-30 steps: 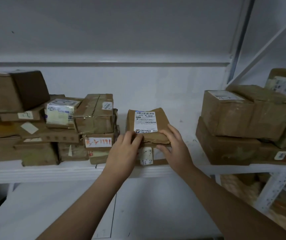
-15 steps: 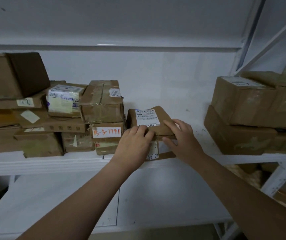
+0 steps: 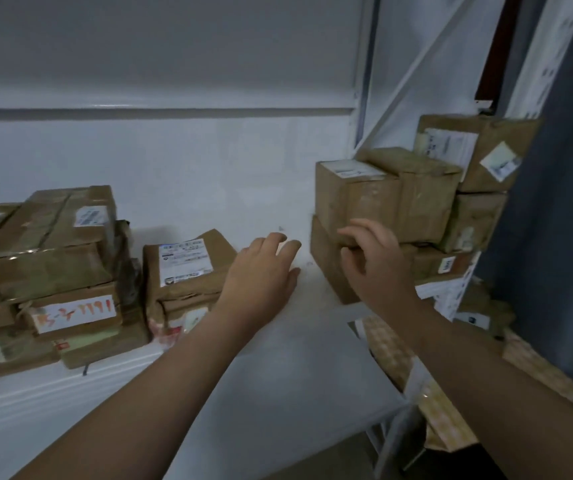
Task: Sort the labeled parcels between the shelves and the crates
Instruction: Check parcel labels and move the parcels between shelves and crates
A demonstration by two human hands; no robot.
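Palm down, our left hand [image 3: 260, 271] hovered open over the shelf [image 3: 316, 289]; our right hand [image 3: 378, 268], loosely curled, empty, faced stacked boxes [image 3: 382, 199]. One label [image 3: 75, 311] read "7791".

A white wall [image 3: 191, 168] is seen at the back. A grey-blue panel [image 3: 555, 271] is set at the far right, with a dark red strip [image 3: 498, 46] beside its top.

The location is a parcel storeroom or sorting depot. Indicators: a white metal shelf [image 3: 312, 289] with a diagonal brace [image 3: 427, 67], brown cardboard parcels [image 3: 382, 202] stacked in groups on it, printed shipping labels [image 3: 184, 261], and a handwritten orange code label [image 3: 75, 313] on one box front.
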